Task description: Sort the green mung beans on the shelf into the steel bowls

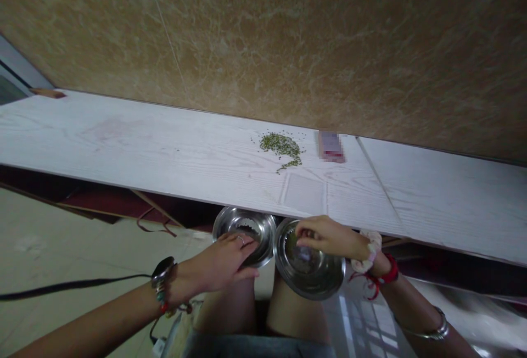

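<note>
desk [197, 152]: long, white, wood-grained | green beans [280, 145]: loose heap with strays, near back edge | pixelated block [331, 146]: just right of beans | clear square sheet [305, 193]: near front edge | brown piece [48, 93]: far left end

No text, label, brand or number is readable: the small rectangular purple-grey object with a reddish edge [331, 146] is blurred into blocks, and the round, dark-faced wristwatch [163, 270] is illegible.

1 head-worn view, forward and down
</note>
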Demonstrator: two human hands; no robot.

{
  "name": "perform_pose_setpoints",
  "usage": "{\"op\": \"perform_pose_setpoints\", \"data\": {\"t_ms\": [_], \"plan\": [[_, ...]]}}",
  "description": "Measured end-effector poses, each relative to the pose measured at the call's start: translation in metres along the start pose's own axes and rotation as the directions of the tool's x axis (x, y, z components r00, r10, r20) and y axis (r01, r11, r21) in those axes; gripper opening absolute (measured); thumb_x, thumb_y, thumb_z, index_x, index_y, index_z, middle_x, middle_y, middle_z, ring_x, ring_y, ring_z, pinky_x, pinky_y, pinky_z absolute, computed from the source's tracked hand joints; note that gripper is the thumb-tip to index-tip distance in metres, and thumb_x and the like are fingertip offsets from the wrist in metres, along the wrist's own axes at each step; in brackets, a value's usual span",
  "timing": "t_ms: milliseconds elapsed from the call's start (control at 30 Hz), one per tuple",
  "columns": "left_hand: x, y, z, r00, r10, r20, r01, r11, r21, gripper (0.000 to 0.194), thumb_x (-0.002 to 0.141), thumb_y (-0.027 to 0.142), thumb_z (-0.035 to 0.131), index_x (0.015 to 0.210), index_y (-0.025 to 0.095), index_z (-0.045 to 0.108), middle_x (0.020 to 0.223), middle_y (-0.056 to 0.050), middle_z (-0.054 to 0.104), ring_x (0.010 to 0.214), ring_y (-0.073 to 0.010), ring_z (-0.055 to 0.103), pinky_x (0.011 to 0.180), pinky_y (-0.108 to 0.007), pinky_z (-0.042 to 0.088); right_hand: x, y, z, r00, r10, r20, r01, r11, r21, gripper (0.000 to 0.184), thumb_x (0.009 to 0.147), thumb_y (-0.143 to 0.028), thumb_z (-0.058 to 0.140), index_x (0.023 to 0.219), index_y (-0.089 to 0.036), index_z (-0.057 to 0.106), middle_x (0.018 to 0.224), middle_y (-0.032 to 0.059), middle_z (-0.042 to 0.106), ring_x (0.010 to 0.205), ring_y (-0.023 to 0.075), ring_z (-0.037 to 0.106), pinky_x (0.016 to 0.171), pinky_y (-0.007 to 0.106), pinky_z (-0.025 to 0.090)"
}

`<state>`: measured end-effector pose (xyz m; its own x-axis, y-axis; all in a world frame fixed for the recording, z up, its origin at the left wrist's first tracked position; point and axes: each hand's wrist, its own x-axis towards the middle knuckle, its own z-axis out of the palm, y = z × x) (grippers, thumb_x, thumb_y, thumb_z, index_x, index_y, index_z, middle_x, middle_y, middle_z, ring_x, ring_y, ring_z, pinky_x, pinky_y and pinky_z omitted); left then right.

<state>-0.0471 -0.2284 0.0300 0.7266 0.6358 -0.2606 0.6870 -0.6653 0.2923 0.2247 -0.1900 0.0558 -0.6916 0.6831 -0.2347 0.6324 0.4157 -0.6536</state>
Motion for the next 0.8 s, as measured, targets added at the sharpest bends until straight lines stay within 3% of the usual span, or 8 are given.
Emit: {"op": "perform_pose_setpoints", "data": {"t_ms": [100,200,300,400,600,800], "plan": [[-0.005,-0.002,0.01,0.997,-0.029,0.068,0.026,0.998,0.053,0.054,0.085,0.037,0.066,0.132,0.012,0.053,0.131,-0.019,0.057,0.118,-0.033,0.056,0.099,-0.047,0.046,0.0,-0.003,-0.008,0.995,0.025,-0.095,-0.027,0.999,-0.017,0.019,0.087,-0.033,0.053,0.087,-0.017,0.065,0.082,0.004,0.067,0.071,0.0125,0.058,0.067,0.025,0.045],[-0.013,-0.004,0.037,0.996,-0.042,0.081,0.029,0.986,0.163,0.045,0.088,0.014,0.057,0.132,0.018,0.053,0.134,-0.016,0.056,0.124,-0.0322,0.052,0.102,-0.056,0.04,0.002,-0.005,-0.002,0.998,0.026,-0.063,-0.028,0.999,-0.028,0.016,0.086,-0.03,0.055,0.087,-0.017,0.065,0.081,0.0041,0.067,0.07,0.0127,0.059,0.067,0.025,0.045],[-0.02,-0.008,0.066,1.0,-0.017,0.024,0.01,0.968,0.253,0.051,0.088,0.004,0.047,0.135,0.022,0.051,0.134,-0.014,0.057,0.125,-0.0301,0.052,0.102,-0.057,0.041,0.006,-0.002,0.011,0.998,0.027,-0.051,-0.029,0.999,-0.035,0.015,0.086,-0.03,0.055,0.088,-0.017,0.064,0.083,0.0043,0.067,0.07,0.0134,0.059,0.067,0.026,0.046],[-0.024,-0.013,0.083,0.998,0.008,-0.059,0.011,0.952,0.307,0.051,0.089,0.002,0.045,0.136,0.023,0.051,0.129,-0.012,0.062,0.121,-0.0277,0.056,0.103,-0.055,0.04,0.008,0.003,0.023,0.997,0.045,-0.057,-0.046,0.999,-0.017,0.016,0.086,-0.03,0.055,0.09,-0.018,0.064,0.084,0.0043,0.067,0.069,0.0135,0.059,0.066,0.026,0.047],[-0.03,-0.013,0.083,0.997,-0.023,-0.069,0.042,0.955,0.294,0.047,0.09,0.003,0.043,0.133,0.017,0.053,0.12,-0.014,0.066,0.119,-0.0264,0.058,0.104,-0.05,0.039,0.011,0.004,0.041,0.99,0.133,-0.053,-0.131,0.99,0.045,0.017,0.083,-0.031,0.06,0.094,-0.018,0.06,0.09,0.0052,0.067,0.074,0.0149,0.061,0.068,0.027,0.047],[-0.033,-0.01,0.072,0.995,-0.071,-0.075,0.087,0.967,0.241,0.046,0.086,-0.002,0.044,0.127,0.016,0.056,0.118,-0.013,0.067,0.116,-0.0233,0.06,0.105,-0.045,0.04,0.017,0.004,0.057,0.996,0.094,0.0,-0.094,0.992,0.079,0.017,0.083,-0.033,0.06,0.092,-0.019,0.059,0.086,0.0038,0.066,0.071,0.0139,0.06,0.064,0.026,0.046]]}}
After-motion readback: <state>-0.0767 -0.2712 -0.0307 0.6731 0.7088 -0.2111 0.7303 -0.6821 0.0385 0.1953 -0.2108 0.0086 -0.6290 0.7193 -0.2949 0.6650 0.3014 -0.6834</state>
